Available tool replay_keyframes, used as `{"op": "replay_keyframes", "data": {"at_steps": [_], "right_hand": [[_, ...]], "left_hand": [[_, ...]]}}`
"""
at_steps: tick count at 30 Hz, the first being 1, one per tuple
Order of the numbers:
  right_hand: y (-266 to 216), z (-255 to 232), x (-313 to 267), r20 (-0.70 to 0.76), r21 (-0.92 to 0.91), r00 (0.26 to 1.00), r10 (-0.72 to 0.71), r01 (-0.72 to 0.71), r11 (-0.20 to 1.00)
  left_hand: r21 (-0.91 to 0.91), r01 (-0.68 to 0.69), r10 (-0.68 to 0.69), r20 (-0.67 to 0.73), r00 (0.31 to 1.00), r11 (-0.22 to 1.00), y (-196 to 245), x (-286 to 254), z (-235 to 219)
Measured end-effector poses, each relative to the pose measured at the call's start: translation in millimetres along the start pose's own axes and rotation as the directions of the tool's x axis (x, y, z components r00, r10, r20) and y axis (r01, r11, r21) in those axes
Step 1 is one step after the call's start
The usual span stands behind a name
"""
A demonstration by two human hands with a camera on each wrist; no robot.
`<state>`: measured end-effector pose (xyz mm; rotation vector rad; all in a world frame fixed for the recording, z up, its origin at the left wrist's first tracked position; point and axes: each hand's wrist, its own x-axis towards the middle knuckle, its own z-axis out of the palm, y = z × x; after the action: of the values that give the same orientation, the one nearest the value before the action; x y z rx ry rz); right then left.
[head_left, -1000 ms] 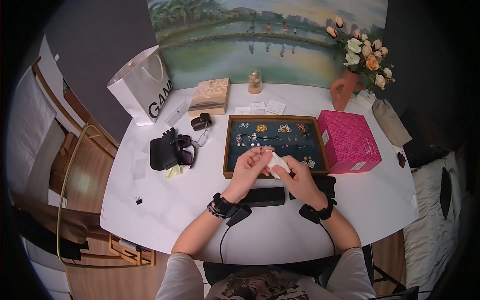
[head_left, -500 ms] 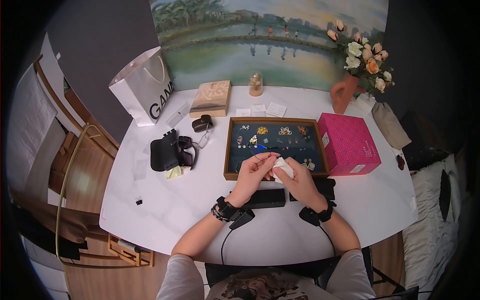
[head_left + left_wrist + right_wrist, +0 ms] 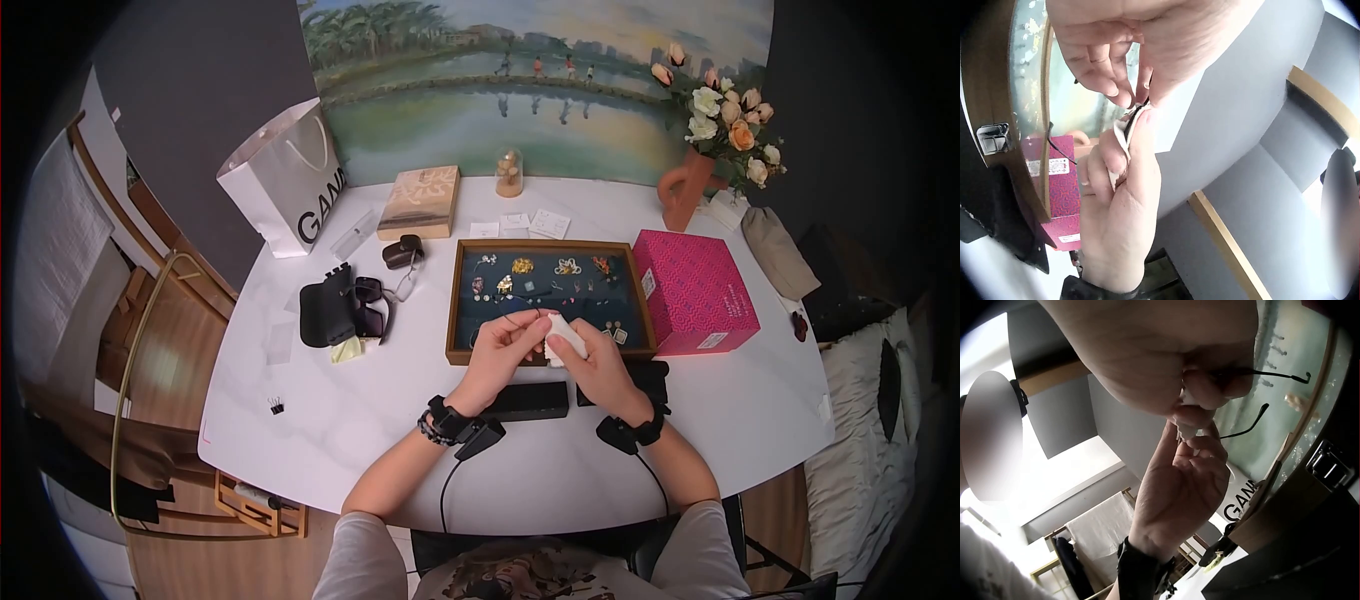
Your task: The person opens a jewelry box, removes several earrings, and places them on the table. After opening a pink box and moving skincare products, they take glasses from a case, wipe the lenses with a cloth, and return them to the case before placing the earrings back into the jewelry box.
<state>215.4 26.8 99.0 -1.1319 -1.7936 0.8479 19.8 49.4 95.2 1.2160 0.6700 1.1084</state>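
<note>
My left hand (image 3: pixel 500 352) pinches a pair of thin dark-framed eyeglasses, whose temple (image 3: pixel 1262 410) sticks out past the fingers in the right wrist view. The right hand (image 3: pixel 603 372) grips a folded white cloth (image 3: pixel 565 338), its thumb pressing the cloth onto the glasses. In the left wrist view, the dark rim shows between folds of the cloth (image 3: pixel 1120 132); the lenses are mostly hidden by fingers and fabric. Both hands meet over the front edge of a wooden jewelry case (image 3: pixel 452 300) with small ornaments on a dark lining.
Right of the jewelry case stands a pink box (image 3: pixel 698 292). Black cases (image 3: pixel 530 400) lie in front of it. To the left are sunglasses (image 3: pixel 370 308), a black pouch (image 3: pixel 326 308), a binder clip (image 3: pixel 277 405) and a paper bag (image 3: pixel 275 185). A flower vase (image 3: pixel 684 192) stands behind.
Both hands have come slightly nearer the body, and the cloth has shifted a little to the right. The glasses have turned, so the temple over the jewelry case shows less.
</note>
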Motion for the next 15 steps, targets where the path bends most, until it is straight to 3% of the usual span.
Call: {"op": "replay_keyframes", "data": {"at_steps": [3, 6, 8, 9, 11, 14, 15], "right_hand": [[1.9, -2.8, 1.2, -0.006, -0.008, 1.0, 0.021, -0.021, 1.0], [-3.4, -6.3, 0.9, 0.009, -0.025, 1.0, -0.005, 0.005, 1.0], [-15.6, -4.9, -0.8, 0.002, -0.012, 1.0, -0.027, 0.027, 1.0], [-21.4, -4.9, -1.5, 0.0, 0.005, 0.999, -0.044, 0.044, 0.999], [-21.8, -5.9, -0.9, 0.023, 0.008, 1.0, 0.009, -0.009, 1.0], [-18.0, -4.9, 1.4, 0.03, -0.033, 0.998, -0.046, 0.047, 0.998], [-21.9, -7.6, 1.9, 0.022, -0.156, 0.997, -0.072, 0.075, 0.985]], "left_hand": [[0.051, 0.009, -0.008, -0.021, 1.0, 0.999, -0.5, -1.6, 0.8], [0.034, -0.075, 0.076, -0.037, 0.996, 0.997, 0.6, 1.7, 3.8], [-0.129, 0.039, -0.05, -0.078, 0.996, 0.991, 5.6, 3.3, -2.7], [-0.127, 0.038, -0.047, -0.074, 0.996, 0.991, 8.7, 4.5, -5.8], [-0.292, 0.113, -0.142, -0.083, 0.986, 0.95, 15.0, 6.6, -12.0], [-0.264, 0.093, -0.117, -0.076, 0.99, 0.96, 11.5, 8.0, -17.6], [-0.261, 0.079, -0.103, -0.08, 0.991, 0.962, 10.9, 7.3, -17.9]]}}
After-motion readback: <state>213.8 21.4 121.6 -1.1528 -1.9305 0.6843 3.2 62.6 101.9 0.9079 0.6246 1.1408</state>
